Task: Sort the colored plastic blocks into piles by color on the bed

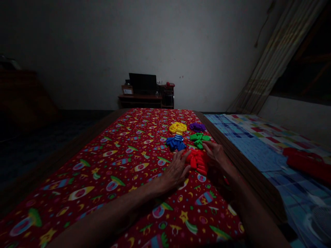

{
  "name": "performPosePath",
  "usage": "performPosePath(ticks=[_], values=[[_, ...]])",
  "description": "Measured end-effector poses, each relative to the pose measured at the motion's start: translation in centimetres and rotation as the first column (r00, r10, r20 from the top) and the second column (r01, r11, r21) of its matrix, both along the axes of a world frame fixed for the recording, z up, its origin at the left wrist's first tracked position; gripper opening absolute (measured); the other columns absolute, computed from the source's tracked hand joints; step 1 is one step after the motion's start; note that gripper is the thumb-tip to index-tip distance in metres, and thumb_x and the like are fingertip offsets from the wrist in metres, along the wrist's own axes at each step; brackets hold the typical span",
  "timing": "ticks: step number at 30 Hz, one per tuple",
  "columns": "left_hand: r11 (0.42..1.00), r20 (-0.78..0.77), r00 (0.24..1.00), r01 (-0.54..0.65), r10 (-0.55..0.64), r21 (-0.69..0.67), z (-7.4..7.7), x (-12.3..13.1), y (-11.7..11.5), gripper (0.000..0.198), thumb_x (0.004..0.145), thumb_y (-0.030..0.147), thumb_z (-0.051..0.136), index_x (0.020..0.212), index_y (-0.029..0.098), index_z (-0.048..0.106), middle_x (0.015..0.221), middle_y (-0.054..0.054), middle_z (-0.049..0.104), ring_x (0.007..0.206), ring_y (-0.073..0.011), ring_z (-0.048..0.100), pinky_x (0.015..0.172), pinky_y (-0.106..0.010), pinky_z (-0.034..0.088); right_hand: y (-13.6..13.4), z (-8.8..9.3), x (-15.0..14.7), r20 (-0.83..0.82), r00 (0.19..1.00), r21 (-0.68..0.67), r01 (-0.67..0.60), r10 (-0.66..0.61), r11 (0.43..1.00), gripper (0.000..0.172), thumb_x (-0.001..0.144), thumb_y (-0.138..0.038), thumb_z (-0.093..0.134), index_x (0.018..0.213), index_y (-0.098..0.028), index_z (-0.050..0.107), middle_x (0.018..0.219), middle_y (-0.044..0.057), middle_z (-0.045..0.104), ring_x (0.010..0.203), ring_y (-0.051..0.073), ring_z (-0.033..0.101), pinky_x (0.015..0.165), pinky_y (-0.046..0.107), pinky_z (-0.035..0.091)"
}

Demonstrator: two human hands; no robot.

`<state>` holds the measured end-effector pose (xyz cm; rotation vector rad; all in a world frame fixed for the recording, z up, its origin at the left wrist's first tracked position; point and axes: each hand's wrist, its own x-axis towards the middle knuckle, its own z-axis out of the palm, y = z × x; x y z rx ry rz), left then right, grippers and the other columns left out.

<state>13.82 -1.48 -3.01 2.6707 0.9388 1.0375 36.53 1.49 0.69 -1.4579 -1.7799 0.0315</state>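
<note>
Small oblong red pieces [197, 162] lie heaped on the red patterned cloth [113, 165]. My left hand [177, 168] rests along the left edge of this heap, fingers apart and stretched forward. On the heap's right edge is my right hand [216, 153], its fingers bent a little and spread, with the tips close to the green pieces [199, 140]. I see nothing held in either hand. Just beyond my left fingertips lies a pile of blue pieces [175, 144]. Farther back are a yellow pile [178, 127] and a purple pile [197, 127].
The cloth covers a long table with a brown edge [248, 175]. To its right is a bed with a checked cover [266, 148], a red cloth item [307, 165] and a fan [322, 220]. A dark monitor [143, 82] stands on a desk [141, 101] by the far wall.
</note>
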Motion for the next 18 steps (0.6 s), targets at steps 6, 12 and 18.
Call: performPosePath(ticks=[6, 12, 18], values=[[0.996, -0.018, 0.998, -0.065, 0.066, 0.055, 1.8, -5.6, 1.7, 0.048, 0.094, 0.022, 0.040, 0.142, 0.023, 0.032, 0.132, -0.012, 0.047, 0.125, -0.0247, 0.043, 0.105, -0.047, 0.040, 0.5, 0.3, 1.7, -0.102, 0.969, 0.020, 0.226, -0.223, 0.974, 0.049, 0.085, -0.051, 0.035, 0.059, -0.017, 0.058, 0.051, 0.003, 0.054, 0.048, 0.013, 0.048, 0.050, 0.025, 0.032], [0.862, 0.000, 0.862, -0.507, 0.507, -0.016, 1.8, -16.4, 5.9, 0.043, 0.090, 0.025, 0.040, 0.131, 0.017, 0.047, 0.110, -0.011, 0.054, 0.097, -0.0227, 0.056, 0.090, -0.040, 0.048, 1.3, -1.4, 3.4, -0.166, 0.915, -0.036, 0.367, -0.367, 0.930, 0.044, 0.080, -0.052, 0.033, 0.052, -0.020, 0.044, 0.049, 0.003, 0.049, 0.050, 0.014, 0.046, 0.051, 0.027, 0.030], [0.492, 0.110, 0.490, -0.781, 0.865, -0.386, 1.1, -23.2, 8.1, 0.041, 0.080, 0.023, 0.041, 0.117, 0.015, 0.058, 0.077, -0.005, 0.060, 0.067, -0.0211, 0.058, 0.066, -0.032, 0.049, 1.6, -3.1, 4.4, -0.076, 0.915, -0.108, 0.388, -0.397, 0.915, 0.040, 0.078, -0.045, 0.033, 0.052, -0.020, 0.048, 0.053, 0.008, 0.057, 0.053, 0.018, 0.053, 0.054, 0.028, 0.032]])
